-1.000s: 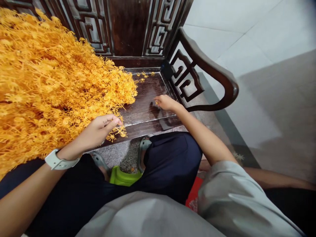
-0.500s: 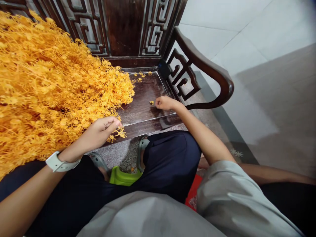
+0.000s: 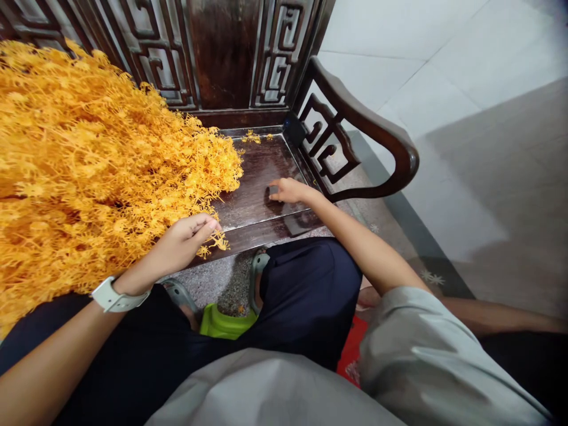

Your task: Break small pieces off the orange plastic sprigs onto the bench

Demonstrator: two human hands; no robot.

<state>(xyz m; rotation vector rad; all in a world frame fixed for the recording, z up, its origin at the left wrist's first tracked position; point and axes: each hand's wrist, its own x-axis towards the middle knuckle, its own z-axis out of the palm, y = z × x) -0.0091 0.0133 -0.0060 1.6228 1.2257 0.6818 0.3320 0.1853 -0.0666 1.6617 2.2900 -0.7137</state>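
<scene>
A big heap of orange plastic sprigs (image 3: 89,171) covers the left part of a dark wooden bench seat (image 3: 261,171). My left hand (image 3: 184,242), with a white watch at the wrist, pinches a small orange sprig (image 3: 215,241) at the front edge of the heap. My right hand (image 3: 288,190) rests on the bare seat near the armrest, fingers curled down onto the wood. Whether anything lies under those fingers is hidden.
A carved backrest (image 3: 213,47) and a curved armrest (image 3: 368,136) border the seat. A few loose orange bits (image 3: 252,137) lie in the back corner. Between my knees stand a green stool (image 3: 222,322) and grey sandals on a speckled floor. Pale tiles spread to the right.
My right hand slid slightly left and forward on the seat. The small orange piece seen beside it half a second ago is no longer visible. My left hand stays at the heap's edge.
</scene>
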